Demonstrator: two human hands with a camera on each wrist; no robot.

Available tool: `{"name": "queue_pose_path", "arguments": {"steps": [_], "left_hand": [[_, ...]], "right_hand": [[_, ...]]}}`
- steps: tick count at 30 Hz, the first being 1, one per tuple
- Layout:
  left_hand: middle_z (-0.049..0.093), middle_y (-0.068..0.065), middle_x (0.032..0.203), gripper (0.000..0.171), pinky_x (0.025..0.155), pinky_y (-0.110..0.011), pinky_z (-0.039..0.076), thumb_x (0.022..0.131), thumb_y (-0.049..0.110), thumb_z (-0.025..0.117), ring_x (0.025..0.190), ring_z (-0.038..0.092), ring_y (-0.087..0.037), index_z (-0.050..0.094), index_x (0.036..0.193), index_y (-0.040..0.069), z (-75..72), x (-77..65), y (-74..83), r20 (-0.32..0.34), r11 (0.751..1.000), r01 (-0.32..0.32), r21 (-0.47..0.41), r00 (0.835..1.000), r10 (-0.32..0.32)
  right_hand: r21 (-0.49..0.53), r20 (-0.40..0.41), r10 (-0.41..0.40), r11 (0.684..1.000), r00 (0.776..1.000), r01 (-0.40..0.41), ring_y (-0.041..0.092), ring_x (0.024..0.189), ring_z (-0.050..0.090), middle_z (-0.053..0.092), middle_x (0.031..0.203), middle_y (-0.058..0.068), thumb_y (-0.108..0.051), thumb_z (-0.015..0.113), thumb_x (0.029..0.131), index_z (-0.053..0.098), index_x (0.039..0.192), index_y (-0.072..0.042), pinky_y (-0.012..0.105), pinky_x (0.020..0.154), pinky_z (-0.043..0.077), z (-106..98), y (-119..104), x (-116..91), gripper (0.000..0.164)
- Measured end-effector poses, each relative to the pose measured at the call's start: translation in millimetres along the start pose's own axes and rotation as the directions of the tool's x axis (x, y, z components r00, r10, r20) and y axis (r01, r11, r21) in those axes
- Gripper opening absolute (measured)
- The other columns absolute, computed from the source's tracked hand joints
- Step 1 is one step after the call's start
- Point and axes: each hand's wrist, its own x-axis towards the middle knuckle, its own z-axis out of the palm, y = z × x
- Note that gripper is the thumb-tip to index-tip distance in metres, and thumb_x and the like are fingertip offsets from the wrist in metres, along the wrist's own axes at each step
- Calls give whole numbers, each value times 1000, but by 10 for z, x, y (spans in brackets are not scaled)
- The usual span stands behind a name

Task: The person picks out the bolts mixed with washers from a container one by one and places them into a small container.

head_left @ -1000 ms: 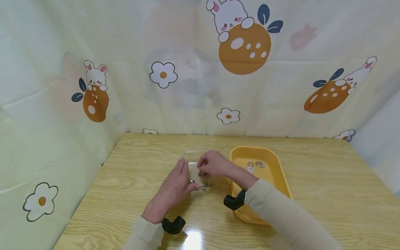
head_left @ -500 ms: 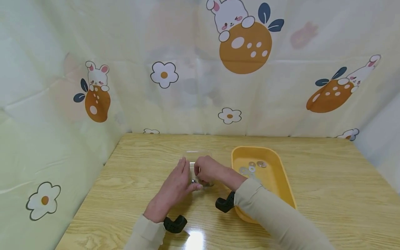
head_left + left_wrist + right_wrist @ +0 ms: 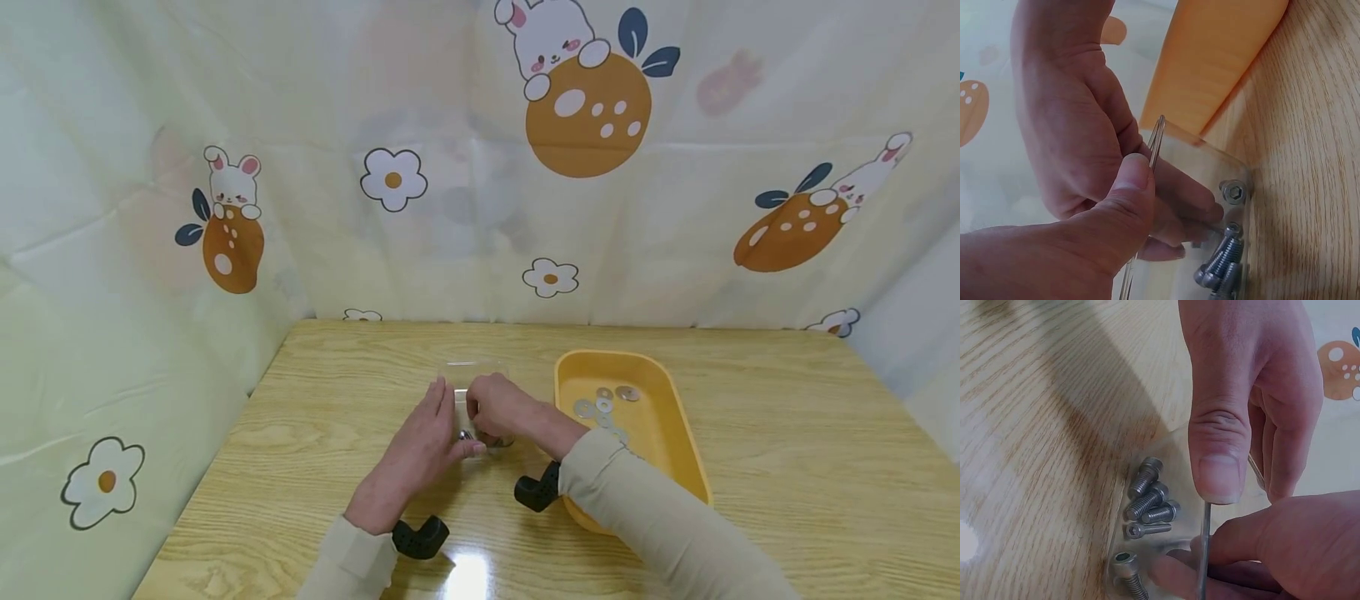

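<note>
A clear plastic box [image 3: 472, 367] stands on the table between the hands. My left hand [image 3: 420, 442] grips it, fingers along its left side and the thumb [image 3: 1132, 175] on the near rim. Inside, several socket-head bolts [image 3: 1150, 500] lie at the bottom, also seen as a cluster of bolts [image 3: 1225, 256] in the left wrist view. My right hand [image 3: 502, 408] reaches down into the box, its fingertips [image 3: 1210, 212] low beside the bolts. Blur and the box wall hide whether those fingers pinch anything.
Right of the box sits a yellow tray [image 3: 678, 425] with several flat washers [image 3: 603, 405], partly under the right forearm. A wooden table [image 3: 360, 358] carries everything. Patterned curtain [image 3: 450, 242] closes off the back and sides.
From one second ago, my right hand has gone lower into the box and its forearm has shifted left, uncovering more washers in the tray. My left hand keeps its place.
</note>
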Motion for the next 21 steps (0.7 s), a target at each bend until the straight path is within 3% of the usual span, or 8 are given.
{"name": "queue_pose_path", "arguments": {"steps": [6,12,16,21], "left_hand": [[30,-39,151,94,112,-47,41,87,42,71,142,35,-47,29,145,-18,12,12,-11,5,1000,-10,-2,1000,10],[30,-39,151,93,112,-48,41,88,42,70,142,35,-47,29,146,-17,20,17,-10,9,1000,-21,-10,1000,21],[30,-38,152,92,114,-48,38,89,43,69,144,33,-46,29,147,-16,7,-6,-29,27,1000,9,-14,1000,-9],[32,-35,153,90,115,-51,37,92,45,67,143,34,-47,30,148,-13,-28,-26,-46,32,999,35,7,999,-35]], "right_hand": [[8,-26,-6,1000,1000,6,12,68,58,66,74,-1,0,67,88,72,83,-7,25,63,53,17,18,-8,10],[127,-115,-66,989,991,80,12,70,59,68,77,1,4,64,86,73,85,-3,25,63,52,-7,95,-93,12],[246,-150,-82,962,985,117,14,68,62,70,81,7,2,62,90,72,89,-1,24,61,52,-75,132,-175,11],[386,-161,-40,917,986,100,23,73,69,71,85,13,-3,59,96,69,93,-4,26,60,57,-209,213,-337,11]]}}
